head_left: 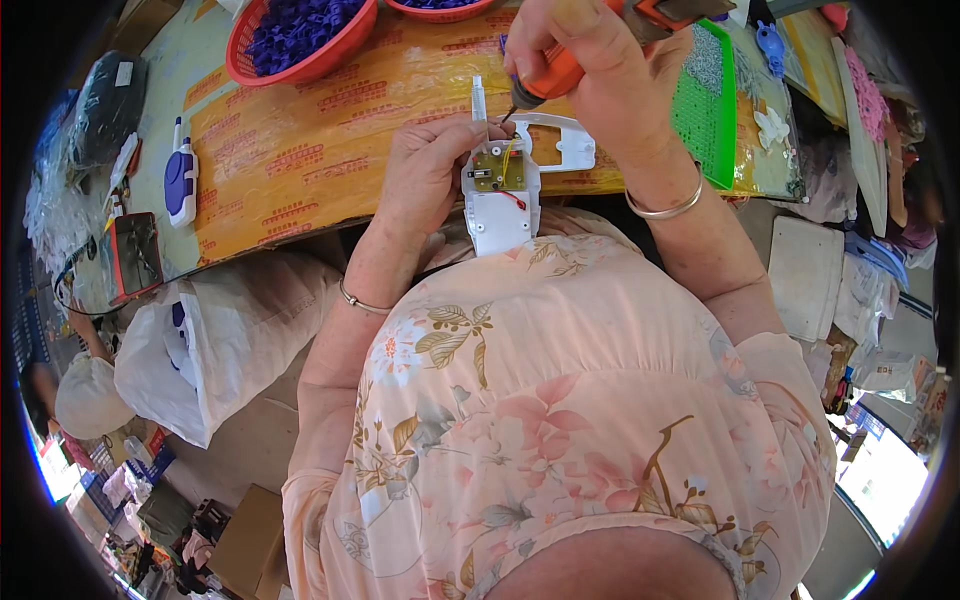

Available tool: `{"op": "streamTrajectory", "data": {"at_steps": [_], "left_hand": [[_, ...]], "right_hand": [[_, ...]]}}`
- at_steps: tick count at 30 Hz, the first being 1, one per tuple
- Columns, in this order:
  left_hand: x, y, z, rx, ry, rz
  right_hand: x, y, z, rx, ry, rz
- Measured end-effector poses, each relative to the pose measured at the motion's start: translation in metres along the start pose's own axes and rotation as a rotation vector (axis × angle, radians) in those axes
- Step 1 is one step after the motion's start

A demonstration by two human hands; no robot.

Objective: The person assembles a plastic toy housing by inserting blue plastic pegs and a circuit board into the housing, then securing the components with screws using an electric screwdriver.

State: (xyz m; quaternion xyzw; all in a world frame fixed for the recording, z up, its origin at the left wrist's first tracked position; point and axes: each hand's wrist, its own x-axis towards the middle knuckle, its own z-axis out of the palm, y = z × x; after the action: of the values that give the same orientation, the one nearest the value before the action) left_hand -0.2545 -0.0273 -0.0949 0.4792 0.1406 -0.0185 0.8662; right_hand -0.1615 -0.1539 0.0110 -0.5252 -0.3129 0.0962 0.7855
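My left hand (428, 168) steadies a white plastic housing (502, 225) at the table's near edge, its fingers pinching the upper end. The housing lies with its hollow side up, showing a small green circuit board (487, 173) with yellow wires and a red wire below it. In my right hand (625, 95) is an orange electric screwdriver (556, 76), tilted, with its bit pointing down at the top of the housing beside my left fingertips. Whether the bit touches a screw is too small to tell. A white plastic frame piece (577, 147) rests just right of the housing.
Brown printed tape covers the table (285, 165). A red basket (312, 70) of purple parts stands at the far left, another basket (445, 14) beside it. On the right lies a green tray (718, 160) with small metal pieces. A purple-and-white device (181, 190) lies left.
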Motion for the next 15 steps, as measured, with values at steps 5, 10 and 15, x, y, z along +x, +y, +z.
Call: {"op": "streamTrajectory", "data": {"at_steps": [5, 10, 15], "left_hand": [[0.0, -0.001, 0.0, 0.004, -0.001, 0.018], [0.0, 0.0, 0.0, 0.009, 0.0, 0.016], [0.001, -0.002, -0.002, 0.03, -0.014, 0.01]], "right_hand": [[-0.002, 0.011, -0.003, -0.049, -0.007, -0.008], [-0.001, 0.004, 0.001, -0.022, -0.009, 0.01], [0.0, 0.002, 0.003, -0.027, -0.02, 0.033]]}}
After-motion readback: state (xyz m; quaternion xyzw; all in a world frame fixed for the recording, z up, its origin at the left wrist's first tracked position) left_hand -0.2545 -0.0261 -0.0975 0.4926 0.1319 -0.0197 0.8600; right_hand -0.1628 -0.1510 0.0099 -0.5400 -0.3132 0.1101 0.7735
